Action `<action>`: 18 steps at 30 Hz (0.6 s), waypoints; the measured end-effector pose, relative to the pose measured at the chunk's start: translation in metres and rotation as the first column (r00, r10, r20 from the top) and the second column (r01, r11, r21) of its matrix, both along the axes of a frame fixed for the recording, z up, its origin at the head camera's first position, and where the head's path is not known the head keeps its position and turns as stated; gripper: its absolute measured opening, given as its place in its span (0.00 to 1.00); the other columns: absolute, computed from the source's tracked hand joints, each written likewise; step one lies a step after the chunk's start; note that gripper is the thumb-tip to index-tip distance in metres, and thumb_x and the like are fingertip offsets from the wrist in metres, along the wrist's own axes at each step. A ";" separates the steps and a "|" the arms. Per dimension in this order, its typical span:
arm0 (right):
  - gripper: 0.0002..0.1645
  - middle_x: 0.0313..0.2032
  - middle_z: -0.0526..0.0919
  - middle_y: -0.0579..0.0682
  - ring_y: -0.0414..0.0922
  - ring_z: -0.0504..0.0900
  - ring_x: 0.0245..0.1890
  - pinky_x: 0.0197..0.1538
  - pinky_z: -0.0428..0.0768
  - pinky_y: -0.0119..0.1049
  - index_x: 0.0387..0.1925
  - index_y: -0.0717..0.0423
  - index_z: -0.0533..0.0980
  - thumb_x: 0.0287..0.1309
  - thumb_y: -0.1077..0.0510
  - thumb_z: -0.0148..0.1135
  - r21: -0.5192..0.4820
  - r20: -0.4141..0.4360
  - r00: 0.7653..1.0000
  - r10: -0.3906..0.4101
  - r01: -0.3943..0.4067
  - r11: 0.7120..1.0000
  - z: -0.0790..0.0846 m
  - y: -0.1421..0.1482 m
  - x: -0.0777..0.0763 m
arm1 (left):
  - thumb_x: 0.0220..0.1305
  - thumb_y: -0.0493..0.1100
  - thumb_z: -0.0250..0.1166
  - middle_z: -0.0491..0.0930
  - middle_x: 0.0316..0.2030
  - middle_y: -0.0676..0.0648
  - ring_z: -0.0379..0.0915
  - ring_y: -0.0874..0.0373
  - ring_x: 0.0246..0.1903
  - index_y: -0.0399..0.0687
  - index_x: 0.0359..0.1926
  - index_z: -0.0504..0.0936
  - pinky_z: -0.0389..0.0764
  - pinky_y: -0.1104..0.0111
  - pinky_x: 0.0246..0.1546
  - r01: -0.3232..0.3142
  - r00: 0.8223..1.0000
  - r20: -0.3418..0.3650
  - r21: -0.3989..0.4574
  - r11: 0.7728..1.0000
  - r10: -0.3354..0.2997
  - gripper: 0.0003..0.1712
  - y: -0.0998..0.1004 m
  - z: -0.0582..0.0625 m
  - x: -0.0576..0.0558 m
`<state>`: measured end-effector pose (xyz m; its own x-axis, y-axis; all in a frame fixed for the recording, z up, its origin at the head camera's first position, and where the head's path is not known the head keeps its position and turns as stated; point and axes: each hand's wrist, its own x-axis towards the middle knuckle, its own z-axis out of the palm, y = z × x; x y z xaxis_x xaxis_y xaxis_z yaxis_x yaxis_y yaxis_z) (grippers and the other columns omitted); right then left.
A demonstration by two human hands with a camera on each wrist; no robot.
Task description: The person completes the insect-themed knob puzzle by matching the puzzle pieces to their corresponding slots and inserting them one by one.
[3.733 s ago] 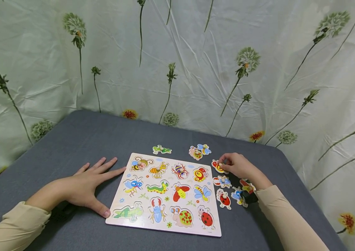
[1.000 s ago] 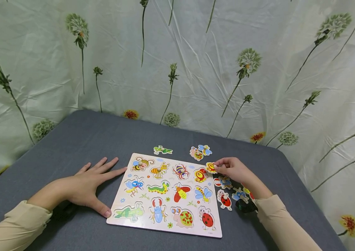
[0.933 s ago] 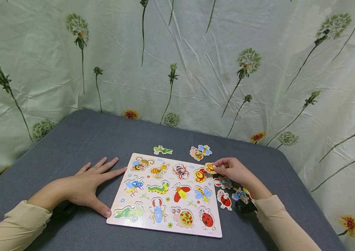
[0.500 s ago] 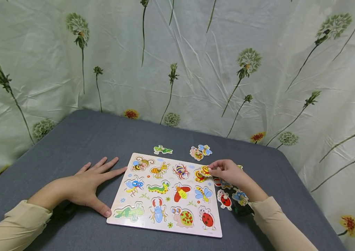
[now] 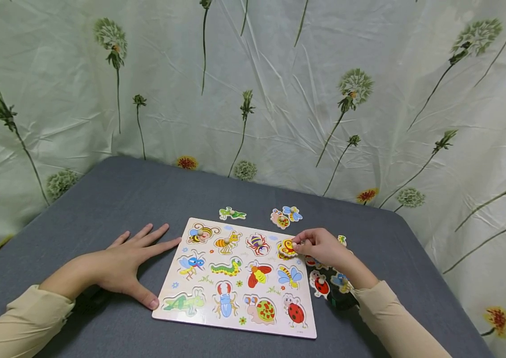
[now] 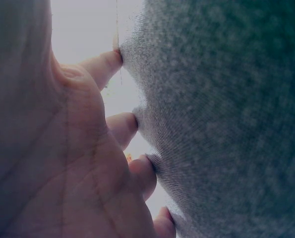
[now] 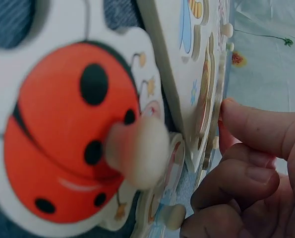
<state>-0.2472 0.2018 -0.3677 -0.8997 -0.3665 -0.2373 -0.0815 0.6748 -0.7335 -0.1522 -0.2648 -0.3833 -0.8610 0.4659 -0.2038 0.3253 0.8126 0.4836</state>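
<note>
A wooden peg puzzle board (image 5: 275,330) with insect pictures lies on the table. My right hand (image 5: 324,247) pinches a red-and-yellow butterfly puzzle piece (image 5: 286,247) over the matching picture at the board's upper right. In the right wrist view, the thumb and fingers of the right hand (image 7: 251,173) meet at the piece's edge, just above the board. My left hand (image 5: 121,268) rests spread on the table, its thumb and index fingertip touching the board's left edge. Seen from its wrist, the left hand (image 6: 53,148) has its fingertips pressed into the cloth.
A ladybug piece (image 5: 319,284), a blue insect piece (image 5: 341,282) and other partly hidden pieces lie right of the board. Beyond its top edge are a green grasshopper piece (image 5: 232,214), a snail piece (image 5: 280,219) and a bee piece (image 5: 292,214). A floral curtain (image 5: 280,99) hangs behind.
My right hand has taken the butterfly piece from the table beside the board and moved it left, over the upper-right picture. The left hand has stayed in place.
</note>
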 end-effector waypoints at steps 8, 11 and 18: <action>0.12 0.21 0.71 0.42 0.40 0.66 0.21 0.26 0.66 0.32 0.48 0.63 0.84 0.73 0.57 0.68 0.013 -0.032 0.999 0.037 -0.037 0.999 -0.002 -0.005 0.000 | 0.40 0.77 0.83 0.40 0.88 0.36 0.28 0.22 0.83 0.66 0.87 0.55 0.32 0.19 0.71 -0.001 1.000 0.002 0.001 1.000 0.001 0.76 0.000 0.000 0.000; 0.11 0.21 0.71 0.42 0.40 0.66 0.21 0.27 0.66 0.32 0.47 0.63 0.84 0.72 0.58 0.68 0.015 -0.033 0.999 0.037 -0.037 0.999 -0.002 -0.006 0.001 | 0.40 0.77 0.83 0.40 0.88 0.36 0.29 0.22 0.83 0.66 0.87 0.56 0.32 0.19 0.71 -0.001 1.000 0.001 0.002 1.000 0.001 0.76 0.000 0.000 0.000; 0.11 0.21 0.70 0.42 0.40 0.66 0.21 0.25 0.66 0.32 0.47 0.62 0.84 0.72 0.57 0.69 0.008 -0.019 0.999 0.046 -0.046 0.999 -0.001 -0.009 0.003 | 0.40 0.77 0.83 0.39 0.88 0.36 0.28 0.22 0.84 0.66 0.87 0.55 0.32 0.19 0.71 -0.001 1.000 0.005 0.003 1.000 0.001 0.76 0.000 0.000 0.000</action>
